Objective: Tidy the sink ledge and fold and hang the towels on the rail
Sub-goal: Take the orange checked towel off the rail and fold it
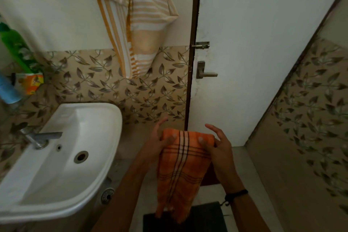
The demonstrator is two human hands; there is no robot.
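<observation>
At the lower centre of the frame, an orange checked towel (182,171) is being pinched at its top fold by the left hand (160,138) and the right hand (219,144), thumbs seemingly in front.

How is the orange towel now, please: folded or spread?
Folded: the orange towel hangs narrow, doubled over at top, between left hand and right hand.

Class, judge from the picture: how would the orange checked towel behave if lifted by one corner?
Probably floppy: the orange checked towel hangs limp below the left hand and right hand. Likely light: thumb pinches hold it.
</observation>
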